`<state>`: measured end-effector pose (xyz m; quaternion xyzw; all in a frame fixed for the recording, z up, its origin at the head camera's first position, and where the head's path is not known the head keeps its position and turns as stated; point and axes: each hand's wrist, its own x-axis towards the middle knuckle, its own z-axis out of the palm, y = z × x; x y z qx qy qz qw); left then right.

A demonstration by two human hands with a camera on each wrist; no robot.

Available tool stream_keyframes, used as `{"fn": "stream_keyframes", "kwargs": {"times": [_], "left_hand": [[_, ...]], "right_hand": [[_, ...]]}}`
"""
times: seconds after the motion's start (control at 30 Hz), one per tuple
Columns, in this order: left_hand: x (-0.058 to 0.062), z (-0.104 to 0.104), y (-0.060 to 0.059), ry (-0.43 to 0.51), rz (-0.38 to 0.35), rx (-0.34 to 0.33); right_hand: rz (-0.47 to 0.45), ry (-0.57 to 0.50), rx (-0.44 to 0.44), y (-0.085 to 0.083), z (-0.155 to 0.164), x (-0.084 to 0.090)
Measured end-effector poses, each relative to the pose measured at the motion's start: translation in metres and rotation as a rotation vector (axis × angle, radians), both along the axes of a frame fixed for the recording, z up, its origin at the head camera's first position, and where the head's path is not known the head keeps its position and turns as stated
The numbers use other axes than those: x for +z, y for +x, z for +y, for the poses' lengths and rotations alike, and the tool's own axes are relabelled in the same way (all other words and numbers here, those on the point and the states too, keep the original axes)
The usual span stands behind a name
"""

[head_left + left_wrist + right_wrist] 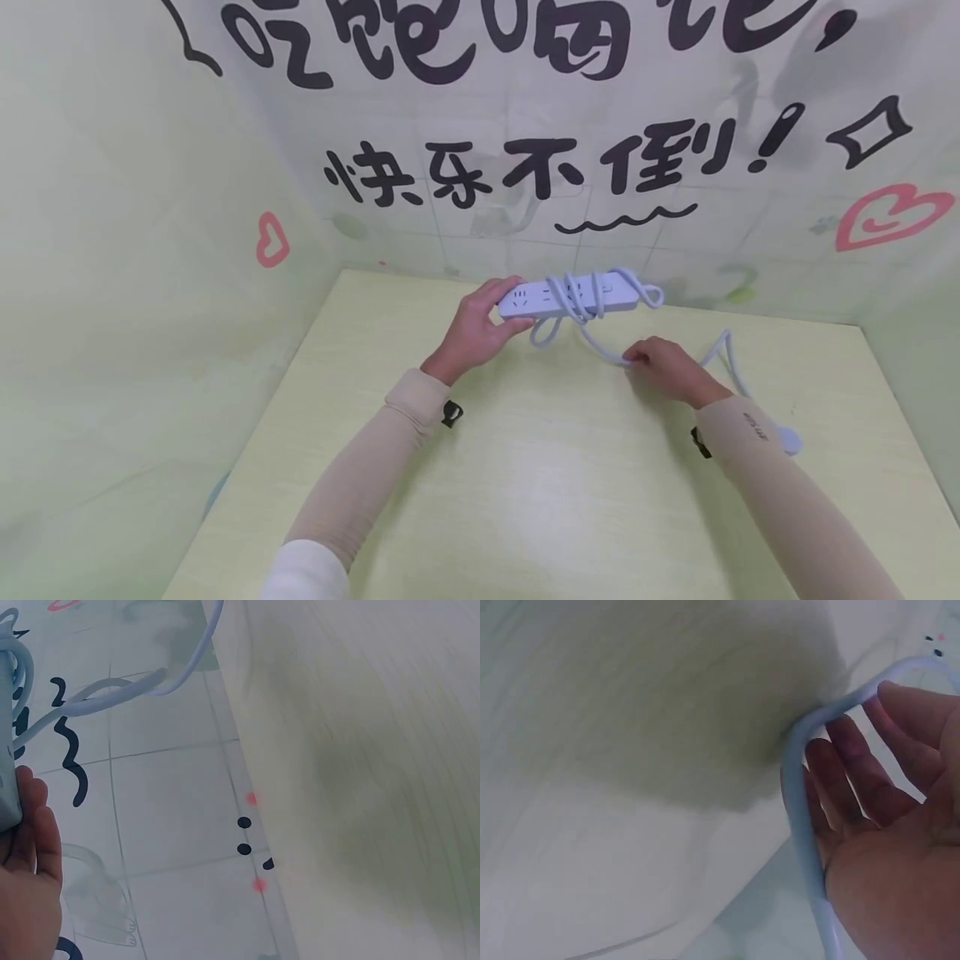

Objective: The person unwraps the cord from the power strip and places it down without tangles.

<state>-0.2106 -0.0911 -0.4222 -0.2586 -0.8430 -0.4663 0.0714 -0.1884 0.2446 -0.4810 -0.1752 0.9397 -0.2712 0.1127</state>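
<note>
A white power strip [528, 302] is held up near the table's back edge, its socket side facing me. My left hand [476, 327] grips its left end between thumb and fingers. Several turns of its white cord [557, 293] wrap the middle and right part, with loops sticking out. Lower right, my right hand [670, 367] pinches the cord where it runs down from the strip. In the right wrist view the cord [799, 802] passes under the thumb and bends over the curled fingers [832, 776]. The left wrist view catches only the strip's edge [7, 780] beside the fingertips.
Beyond my right hand the cord trails across the pale table [525, 500] to a round white end [789, 440], partly behind my right forearm. A printed wall covering [465, 250] with black lettering rises behind the table, and light curtains [135, 333] flank it.
</note>
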Motion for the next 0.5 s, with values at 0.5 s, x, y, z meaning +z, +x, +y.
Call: {"fn": "stream_keyframes", "kwargs": {"times": [0.5], "left_hand": [[0.002,0.004,0.007,-0.029,-0.006,-0.061]], "right_hand": [[0.070,-0.431,-0.056,-0.007,-0.060,0.034]]}}
